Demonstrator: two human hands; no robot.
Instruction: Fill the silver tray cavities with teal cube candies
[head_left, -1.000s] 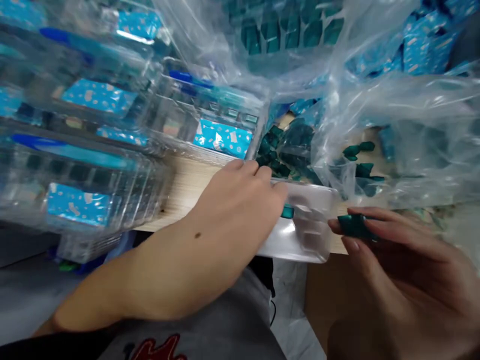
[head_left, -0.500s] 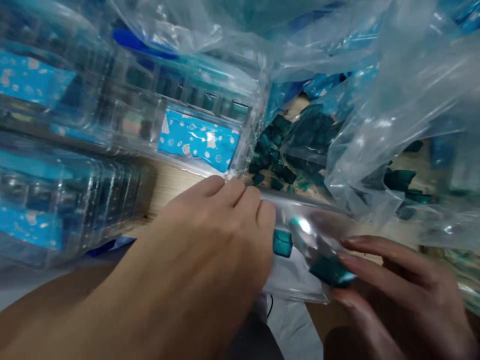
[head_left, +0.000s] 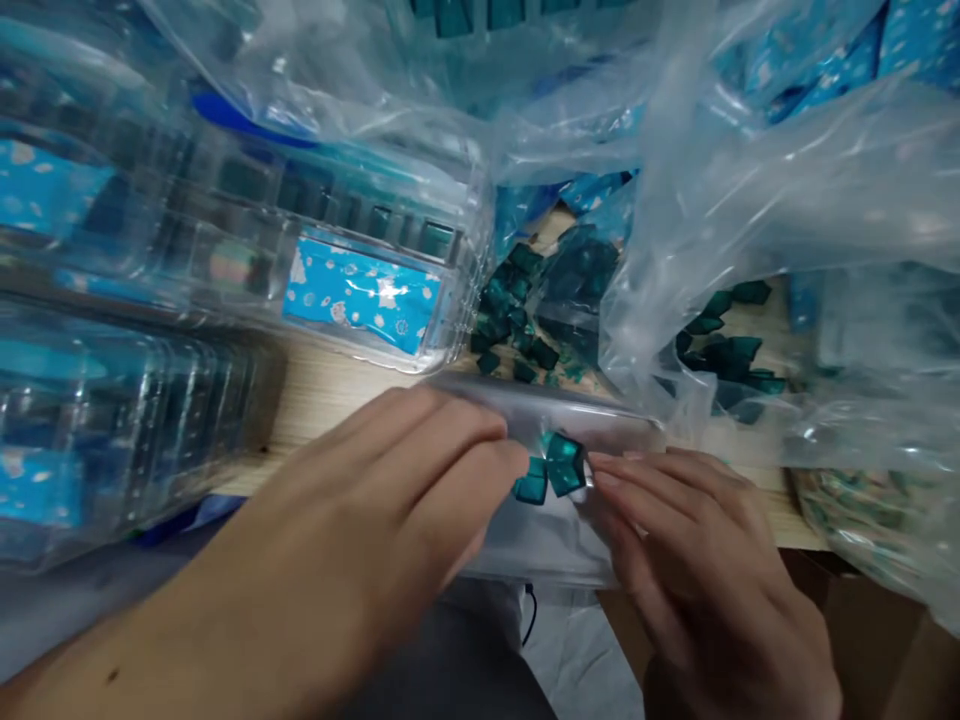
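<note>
My left hand (head_left: 390,490) reaches across from the left with its fingers curled together. A small translucent teal block (head_left: 532,481) shows at its fingertips; the thumb is mostly hidden under the hand. In the pinched fingertips of my right hand (head_left: 697,540) is a second teal piece (head_left: 565,464), with angled faces. The two pieces are side by side, very close or touching. Both hands are over a clear, shiny plastic sheet or tray (head_left: 540,550) at the table's near edge; I cannot tell which.
Loose teal pieces (head_left: 517,300) lie just beyond, among crumpled clear plastic bags (head_left: 750,200). Clear plastic boxes with blue patterned packets (head_left: 364,292) stand at the left. More boxes (head_left: 135,420) are stacked nearer. A cloudy bag (head_left: 862,520) sits at the right.
My right hand has moved left and away from me, bringing its teal piece beside the one at my left hand. The whole view has shifted slightly.
</note>
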